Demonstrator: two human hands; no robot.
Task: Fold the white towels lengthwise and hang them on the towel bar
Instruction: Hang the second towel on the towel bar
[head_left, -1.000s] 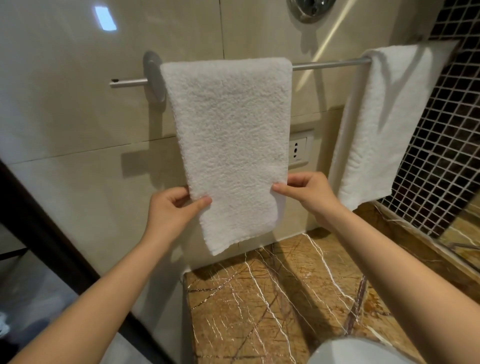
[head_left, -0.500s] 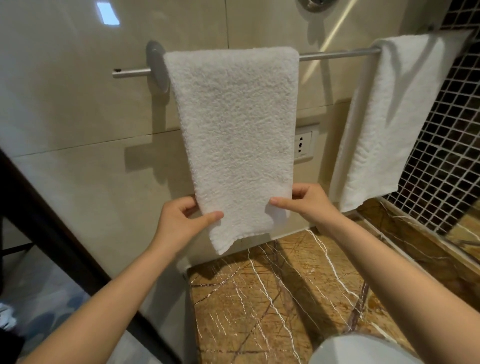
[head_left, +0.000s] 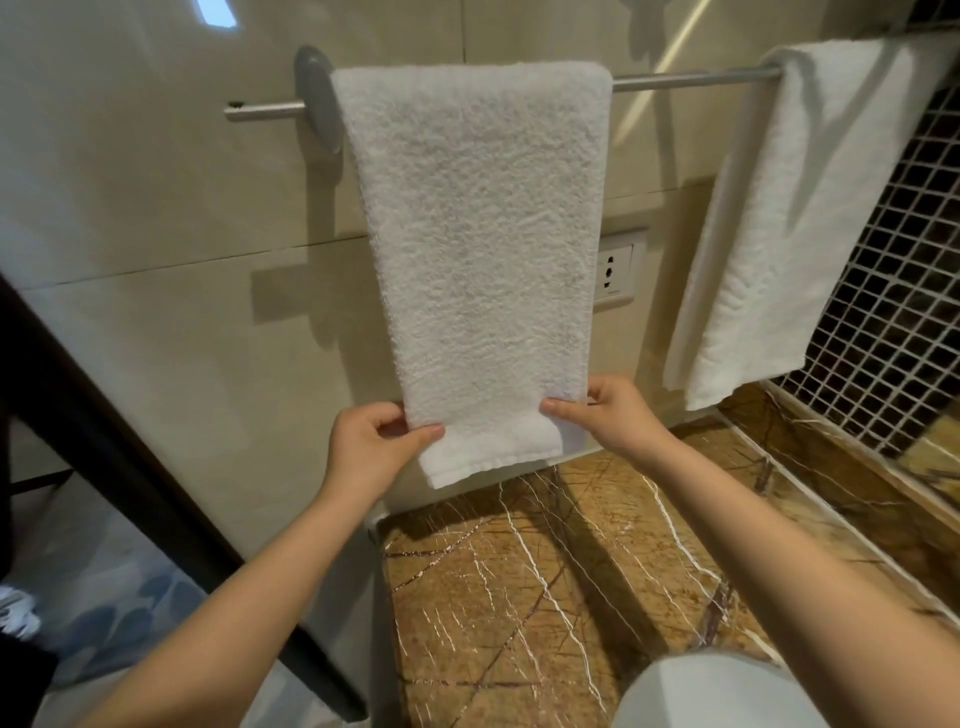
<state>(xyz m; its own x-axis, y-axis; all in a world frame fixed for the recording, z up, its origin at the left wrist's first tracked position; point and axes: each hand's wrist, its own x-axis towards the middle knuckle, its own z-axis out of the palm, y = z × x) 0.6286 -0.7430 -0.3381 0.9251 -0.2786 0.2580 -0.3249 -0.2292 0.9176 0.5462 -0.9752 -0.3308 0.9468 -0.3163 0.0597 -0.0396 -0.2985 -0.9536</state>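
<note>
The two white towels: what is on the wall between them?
In the head view, a bare stretch of towel bar runs between the left towel and the right towel; below it sits a wall socket, partly behind the left towel.

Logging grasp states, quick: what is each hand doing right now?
Left hand: pinches the lower left edge of the left towel.
Right hand: pinches the same towel's lower right edge.

I see glossy beige wall tiles (head_left: 130, 208), a socket (head_left: 615, 270), a brown veined marble surface (head_left: 519, 597), and dark mosaic (head_left: 893, 338) at right.
</note>
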